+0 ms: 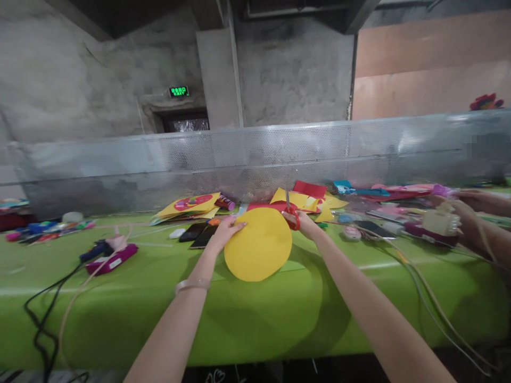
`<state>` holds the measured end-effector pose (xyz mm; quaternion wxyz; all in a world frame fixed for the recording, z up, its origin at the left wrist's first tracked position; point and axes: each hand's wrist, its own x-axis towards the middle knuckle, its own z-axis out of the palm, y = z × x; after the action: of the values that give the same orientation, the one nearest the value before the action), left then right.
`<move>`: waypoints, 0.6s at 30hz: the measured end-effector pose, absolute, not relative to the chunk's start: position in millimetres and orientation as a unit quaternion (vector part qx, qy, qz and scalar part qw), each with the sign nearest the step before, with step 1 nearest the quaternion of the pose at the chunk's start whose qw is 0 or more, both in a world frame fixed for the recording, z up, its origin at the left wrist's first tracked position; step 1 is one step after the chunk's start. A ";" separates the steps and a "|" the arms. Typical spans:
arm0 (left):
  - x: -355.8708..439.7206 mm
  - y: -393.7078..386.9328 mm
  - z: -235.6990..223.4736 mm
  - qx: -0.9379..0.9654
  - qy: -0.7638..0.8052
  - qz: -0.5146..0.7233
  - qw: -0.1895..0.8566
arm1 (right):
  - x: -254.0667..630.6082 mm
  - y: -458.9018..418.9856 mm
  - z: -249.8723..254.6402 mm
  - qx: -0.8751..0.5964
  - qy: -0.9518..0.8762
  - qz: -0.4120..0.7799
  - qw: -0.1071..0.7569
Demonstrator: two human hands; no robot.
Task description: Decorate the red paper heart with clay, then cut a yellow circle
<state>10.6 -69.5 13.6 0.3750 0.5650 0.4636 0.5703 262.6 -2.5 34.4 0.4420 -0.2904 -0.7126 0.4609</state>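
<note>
A round yellow paper disc (258, 246) is held upright above the table in the middle of the head view. My left hand (227, 232) is closed on its upper left edge, the thumb lying over the front. At the disc's right edge my right hand (305, 223) is closed round red-handled scissors (293, 218), whose blades point upward. Whether the scissors touch the disc I cannot tell. Behind the disc lie yellow paper scraps (332, 205) and red paper (310, 189). Dark phones (194, 232) rest beyond my left hand.
The green-covered table (255, 324) runs across the view, backed by a perforated metal panel (255, 159). At left sits a purple power strip (112, 259) with cables. A stack of decorated paper (187, 206) lies behind. Another person's hands (475, 213) are at the right, near a second power strip (429, 234).
</note>
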 end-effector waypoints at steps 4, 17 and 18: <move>9.7 -67.3 11.8 0.570 0.468 0.572 0.358 | 262.7 -3.0 33.0 -0.290 -0.729 0.455 0.422; 7.5 -59.9 6.4 0.539 0.474 0.595 0.362 | 261.6 -0.3 34.9 -0.272 -0.660 0.448 0.538; 6.6 -59.1 5.3 0.537 0.482 0.593 0.358 | 260.9 -0.1 33.3 -0.278 -0.655 0.443 0.546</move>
<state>6.6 -59.1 5.3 0.3575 0.5370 0.4816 0.5932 260.9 -0.1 33.3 0.5462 -0.2776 -0.6548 0.4426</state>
